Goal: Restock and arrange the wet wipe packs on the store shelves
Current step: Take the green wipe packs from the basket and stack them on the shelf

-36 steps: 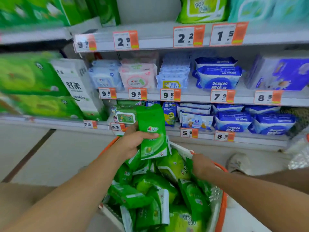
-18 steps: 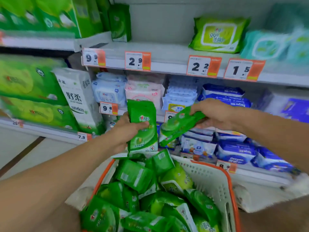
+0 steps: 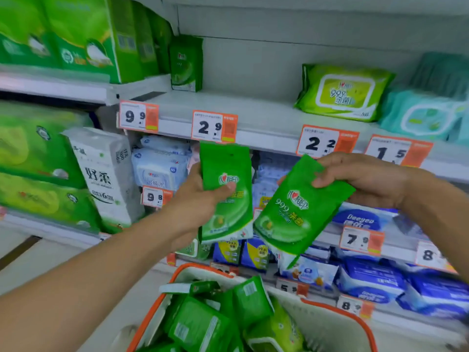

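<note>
Step in hand, as judged: transfer from basket to shelf, two packs lifted and not yet placed.

Left hand: an upright small glossy green wet wipe pack is held, thumb pressed across its front, fingers curled behind and hidden. The pack is raised in front of the shelf edge, its top just under the white-and-orange "2.9" price tag.

Right hand: a second green wet wipe pack of the same print is pinched at its top corner, fingers over the front, and is tilted with its lower end pointing down-left. The two packs are close at their lower corners; contact cannot be confirmed.

Target, as judged: the pale grey upper shelf above the "2.9" tag, where a bare stretch is seen between one standing green pack at the far left and a flat lime-green lidded wipe pack at the right. A lift above the shelf lip is called for, then upright placement beside the standing pack.

Below, the orange-rimmed white plastic basket is seen with many more green packs heaped inside.
</note>
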The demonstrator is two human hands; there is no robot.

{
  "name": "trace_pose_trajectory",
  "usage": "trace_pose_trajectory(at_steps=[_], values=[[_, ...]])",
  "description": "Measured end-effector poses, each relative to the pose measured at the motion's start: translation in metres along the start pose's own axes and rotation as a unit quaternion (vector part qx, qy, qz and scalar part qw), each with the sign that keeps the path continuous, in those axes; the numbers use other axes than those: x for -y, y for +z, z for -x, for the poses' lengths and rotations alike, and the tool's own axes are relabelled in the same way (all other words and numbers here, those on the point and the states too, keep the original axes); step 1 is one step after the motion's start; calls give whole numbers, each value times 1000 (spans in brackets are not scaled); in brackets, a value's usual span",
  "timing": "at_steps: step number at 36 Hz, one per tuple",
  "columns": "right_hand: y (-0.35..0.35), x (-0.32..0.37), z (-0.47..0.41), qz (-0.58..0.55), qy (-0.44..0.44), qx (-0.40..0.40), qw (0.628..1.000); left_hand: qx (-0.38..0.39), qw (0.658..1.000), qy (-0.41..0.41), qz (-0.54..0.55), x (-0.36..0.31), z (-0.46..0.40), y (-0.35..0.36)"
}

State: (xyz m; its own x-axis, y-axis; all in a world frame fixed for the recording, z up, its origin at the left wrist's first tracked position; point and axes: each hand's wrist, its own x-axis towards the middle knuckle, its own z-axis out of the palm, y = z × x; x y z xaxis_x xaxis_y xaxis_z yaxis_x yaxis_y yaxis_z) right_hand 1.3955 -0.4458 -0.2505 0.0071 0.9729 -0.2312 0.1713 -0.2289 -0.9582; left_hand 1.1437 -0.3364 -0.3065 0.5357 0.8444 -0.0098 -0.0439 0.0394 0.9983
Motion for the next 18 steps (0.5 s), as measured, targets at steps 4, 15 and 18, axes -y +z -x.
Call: trace_pose_trajectory(at_steps=[4,15,18], values=[[-2,4,0,39,-30,39,998,28,1000,9,-3,-9,-4,-13],[70,-16,-46,-25,-233,-325,916,-10,981,-122,148,2,3,34],[83,-23,-53,-50,-194,-366,909,-4,948,-197,252,8,7,45]])
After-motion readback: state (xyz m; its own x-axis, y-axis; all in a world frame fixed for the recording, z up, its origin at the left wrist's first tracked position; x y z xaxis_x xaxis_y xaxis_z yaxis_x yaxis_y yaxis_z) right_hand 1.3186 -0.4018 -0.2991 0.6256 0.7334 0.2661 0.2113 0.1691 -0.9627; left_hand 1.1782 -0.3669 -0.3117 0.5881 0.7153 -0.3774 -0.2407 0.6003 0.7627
